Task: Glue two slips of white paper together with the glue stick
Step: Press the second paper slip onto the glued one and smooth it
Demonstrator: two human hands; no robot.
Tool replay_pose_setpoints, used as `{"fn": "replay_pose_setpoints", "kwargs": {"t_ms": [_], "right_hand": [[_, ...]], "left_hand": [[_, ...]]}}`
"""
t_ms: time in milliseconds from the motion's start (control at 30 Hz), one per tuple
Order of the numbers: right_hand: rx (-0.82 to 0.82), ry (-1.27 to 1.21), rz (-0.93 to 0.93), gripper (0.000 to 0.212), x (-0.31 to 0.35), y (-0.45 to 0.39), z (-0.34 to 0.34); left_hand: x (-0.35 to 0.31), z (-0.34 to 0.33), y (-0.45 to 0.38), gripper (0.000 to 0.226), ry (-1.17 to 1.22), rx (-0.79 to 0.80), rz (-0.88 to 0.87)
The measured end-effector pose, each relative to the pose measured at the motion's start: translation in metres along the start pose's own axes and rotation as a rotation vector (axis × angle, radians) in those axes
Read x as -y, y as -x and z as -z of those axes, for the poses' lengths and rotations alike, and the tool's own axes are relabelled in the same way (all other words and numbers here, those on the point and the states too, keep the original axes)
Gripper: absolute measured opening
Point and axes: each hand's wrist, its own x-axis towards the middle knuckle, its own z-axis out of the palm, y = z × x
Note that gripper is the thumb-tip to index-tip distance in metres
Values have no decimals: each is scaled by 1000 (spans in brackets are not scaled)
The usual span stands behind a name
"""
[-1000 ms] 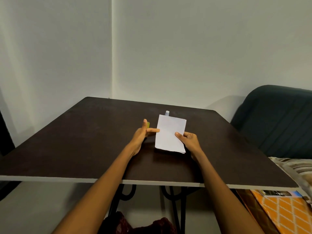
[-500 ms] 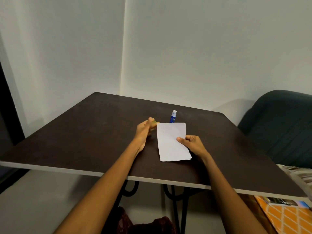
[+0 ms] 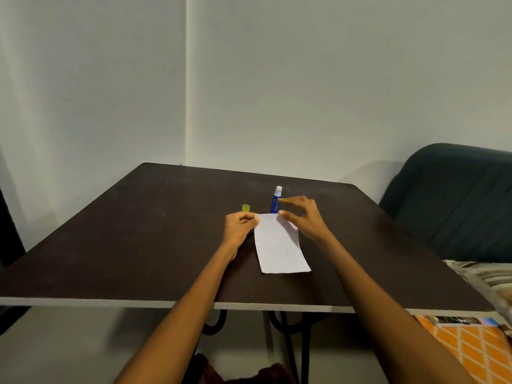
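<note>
A dark table (image 3: 116, 245) is seen in a room corner, with black curved legs below its near edge. At the left, well apart from the hands' work, a small yellow cap (image 3: 245, 208) is stood upright on the table. Just right of it, the left hand (image 3: 240, 227) is laid at the paper's far left corner, and that corner is pinched between its curled fingers and thumb. The white paper (image 3: 279, 245) is laid flat near the table's middle, its long axis run from the near edge toward the far wall, tilted slightly left at the far end. Whether 1 slip or 2 stacked slips are present cannot be told. Behind the paper's far edge, the glue stick (image 3: 276, 200) is stood upright, blue-bodied with its white tip pointed up; its base is hidden by the paper edge and fingers. The right hand (image 3: 300, 217) is held over the far right corner with fingers loosely spread; 1 fingertip is placed at the stick's side and the thumb at the paper edge, though a firm hold cannot be made out. At the right, a dark sofa (image 3: 454, 200) and an orange patterned cloth (image 3: 471, 347) are cut off by the frame.
</note>
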Motion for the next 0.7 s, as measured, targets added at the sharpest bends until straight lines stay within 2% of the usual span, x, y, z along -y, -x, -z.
{"fn": "replay_pose_setpoints", "kwargs": {"t_ms": [100,333,533,700], "right_hand": [[74,261,114,24,14,-15,0],[153,339,237,19,29,-24,-11],[222,345,137,19,15,-24,3],[175,222,-36,14,-10,-11,15]], "left_hand": [[1,0,0,18,11,11,-20],[3,4,-3,18,-62,19,-87],[5,3,-4,14,-90,43,-89],[7,2,-6,11,-108,41,-92]]}}
